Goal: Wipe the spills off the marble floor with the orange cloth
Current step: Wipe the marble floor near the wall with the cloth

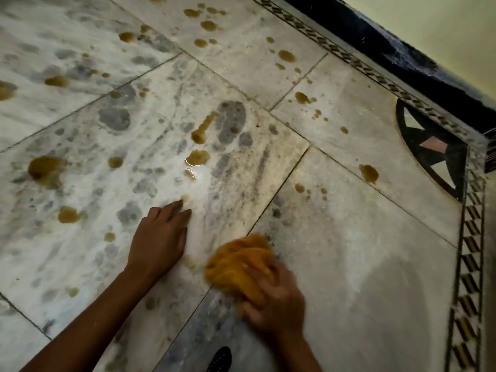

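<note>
The marble floor (349, 251) fills the view, white with grey veins. Several brown spills dot it, among them a large spill (44, 169) at the left, a streaked spill (200, 134) in the middle and another spill (369, 173) toward the right. My right hand (273, 302) is shut on the bunched orange cloth (239, 264) and presses it on the floor at a tile joint. My left hand (158, 237) lies flat on the marble to the left of the cloth, fingers together, holding nothing. The right hand is motion-blurred.
A patterned black-and-tan border strip (469, 251) runs along the right and far sides. A dark round inlay (432, 149) sits in the corner. A dark skirting (402, 57) and pale wall stand beyond. A dark patterned object (220, 359) shows at the bottom edge.
</note>
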`<action>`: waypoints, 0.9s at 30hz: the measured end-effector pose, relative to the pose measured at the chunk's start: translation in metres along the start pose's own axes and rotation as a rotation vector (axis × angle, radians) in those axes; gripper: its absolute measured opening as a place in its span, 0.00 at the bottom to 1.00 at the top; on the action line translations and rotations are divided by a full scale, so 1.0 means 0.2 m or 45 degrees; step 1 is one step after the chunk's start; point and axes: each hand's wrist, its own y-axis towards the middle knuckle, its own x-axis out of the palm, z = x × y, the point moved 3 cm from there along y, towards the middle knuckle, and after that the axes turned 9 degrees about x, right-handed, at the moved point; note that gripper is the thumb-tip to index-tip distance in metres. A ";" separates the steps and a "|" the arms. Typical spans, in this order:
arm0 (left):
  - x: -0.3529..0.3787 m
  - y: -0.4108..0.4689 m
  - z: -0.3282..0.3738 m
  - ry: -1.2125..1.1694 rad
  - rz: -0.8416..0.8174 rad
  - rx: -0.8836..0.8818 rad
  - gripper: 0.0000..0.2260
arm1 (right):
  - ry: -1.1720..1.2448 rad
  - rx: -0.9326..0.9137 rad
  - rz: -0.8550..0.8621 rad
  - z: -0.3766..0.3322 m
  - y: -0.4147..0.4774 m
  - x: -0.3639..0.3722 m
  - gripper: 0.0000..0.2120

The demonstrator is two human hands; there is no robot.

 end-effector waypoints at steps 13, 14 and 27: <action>-0.09 -0.20 -0.29 -0.043 0.262 -0.210 0.19 | 0.049 -0.119 -0.263 -0.44 0.09 0.23 0.36; -0.09 -0.21 -0.32 -0.052 0.281 -0.236 0.19 | 0.032 -0.488 -0.340 -0.43 0.02 0.22 0.37; -0.11 -0.36 -0.41 -0.187 0.430 -0.391 0.20 | 0.042 -0.164 -0.294 -0.73 0.35 0.25 0.28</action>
